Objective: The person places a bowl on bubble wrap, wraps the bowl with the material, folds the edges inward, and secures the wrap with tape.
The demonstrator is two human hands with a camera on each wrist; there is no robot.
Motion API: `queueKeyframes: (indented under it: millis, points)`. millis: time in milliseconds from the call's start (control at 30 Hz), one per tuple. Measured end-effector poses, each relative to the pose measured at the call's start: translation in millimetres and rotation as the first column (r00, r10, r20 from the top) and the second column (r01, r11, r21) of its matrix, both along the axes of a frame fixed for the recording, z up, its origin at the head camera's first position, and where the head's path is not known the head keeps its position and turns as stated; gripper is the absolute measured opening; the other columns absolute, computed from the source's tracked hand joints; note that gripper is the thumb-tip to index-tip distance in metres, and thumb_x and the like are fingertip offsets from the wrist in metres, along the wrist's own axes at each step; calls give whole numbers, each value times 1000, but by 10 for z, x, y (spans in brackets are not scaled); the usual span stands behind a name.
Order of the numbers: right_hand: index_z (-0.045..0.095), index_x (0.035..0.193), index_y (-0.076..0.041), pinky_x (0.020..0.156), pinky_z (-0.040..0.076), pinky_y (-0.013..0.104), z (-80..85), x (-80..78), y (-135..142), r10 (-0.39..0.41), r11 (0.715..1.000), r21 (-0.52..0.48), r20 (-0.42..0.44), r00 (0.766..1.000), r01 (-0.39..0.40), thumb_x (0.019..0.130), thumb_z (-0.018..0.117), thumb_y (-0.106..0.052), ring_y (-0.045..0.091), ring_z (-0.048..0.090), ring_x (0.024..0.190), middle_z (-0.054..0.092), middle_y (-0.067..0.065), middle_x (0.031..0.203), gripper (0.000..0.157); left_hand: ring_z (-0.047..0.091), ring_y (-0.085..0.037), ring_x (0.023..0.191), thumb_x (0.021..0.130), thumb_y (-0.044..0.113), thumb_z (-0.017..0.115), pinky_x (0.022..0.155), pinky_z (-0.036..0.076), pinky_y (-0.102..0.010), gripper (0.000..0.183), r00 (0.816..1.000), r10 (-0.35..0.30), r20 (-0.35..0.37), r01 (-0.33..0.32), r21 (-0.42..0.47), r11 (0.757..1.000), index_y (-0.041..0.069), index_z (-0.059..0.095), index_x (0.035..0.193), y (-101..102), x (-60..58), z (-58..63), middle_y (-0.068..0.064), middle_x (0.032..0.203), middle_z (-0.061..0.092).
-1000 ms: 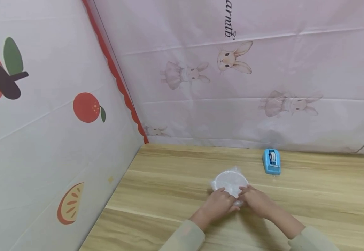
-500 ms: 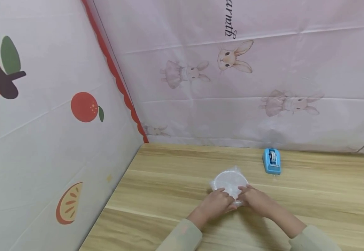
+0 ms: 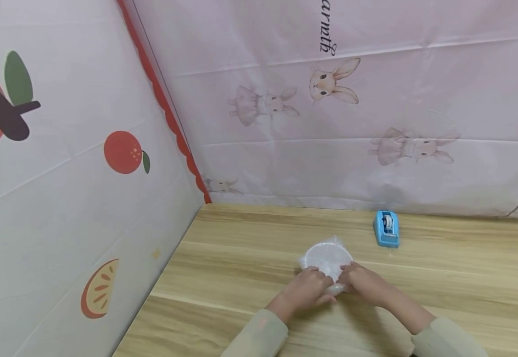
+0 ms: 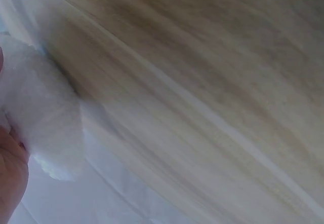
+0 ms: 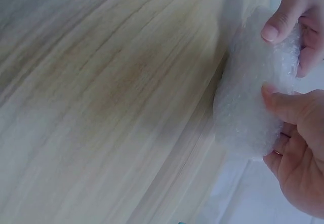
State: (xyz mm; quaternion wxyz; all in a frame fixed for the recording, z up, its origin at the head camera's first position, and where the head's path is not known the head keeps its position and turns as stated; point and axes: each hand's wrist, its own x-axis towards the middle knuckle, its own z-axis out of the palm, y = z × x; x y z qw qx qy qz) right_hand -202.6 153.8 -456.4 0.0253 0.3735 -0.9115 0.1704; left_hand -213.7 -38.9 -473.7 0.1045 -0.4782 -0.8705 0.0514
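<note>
A round bundle in clear bubble wrap (image 3: 329, 258) sits on the wooden table, with loose plastic edges poking out around its rim. What the wrap encloses is hidden. My left hand (image 3: 309, 290) grips its near left edge. On the near right edge, my right hand (image 3: 367, 284) pinches the wrap. The right wrist view shows the bubble wrap (image 5: 253, 87) from the side; the thumbs of the left hand (image 5: 304, 16) and right hand (image 5: 304, 143) lie on its near side, fingers curled behind. In the left wrist view, the bundle (image 4: 43, 107) is blurred beside part of the left hand (image 4: 10, 173).
A blue tape dispenser (image 3: 387, 229) with a roll of tape stands at the back right, beyond the right hand. The wooden table (image 3: 241, 238) meets a pink rabbit-print cloth (image 3: 303, 173) behind and a white fruit-print cloth (image 3: 151, 223) on the left.
The left hand has shifted slightly left and its thumb shows more below the bundle. The right hand and the bundle stay nearly in place.
</note>
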Motion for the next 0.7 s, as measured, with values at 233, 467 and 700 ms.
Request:
queueKeyframes:
  millis: [233, 467, 700]
  points:
    - [66, 82, -8, 91, 45, 53, 1, -1, -19, 25, 997, 69, -72, 997, -20, 77, 68, -3, 33, 63, 94, 68, 8, 85, 6, 62, -1, 88, 92, 42, 50, 95, 42, -26, 25, 998, 29, 60, -28, -17, 999, 19, 59, 96, 27, 15, 39, 11, 89, 67]
    - [64, 84, -7, 92, 44, 54, -25, 32, -7, 28, 998, 58, -121, 992, -21, 78, 66, -2, 33, 62, 96, 67, 9, 89, 8, 61, -2, 103, 94, 41, 47, 97, 42, -26, 33, 995, 63, 76, -59, -57, 997, 17, 58, 114, 46, 25, 46, 10, 109, 67]
    - [63, 84, -8, 94, 42, 57, -68, 49, 15, 21, 1000, 6, -117, 993, -20, 80, 63, -2, 37, 60, 101, 67, 9, 91, 7, 56, -7, 110, 95, 44, 43, 90, 42, -22, 38, 998, 67, 20, -65, -94, 993, 19, 56, 120, 66, 34, 43, 5, 125, 57]
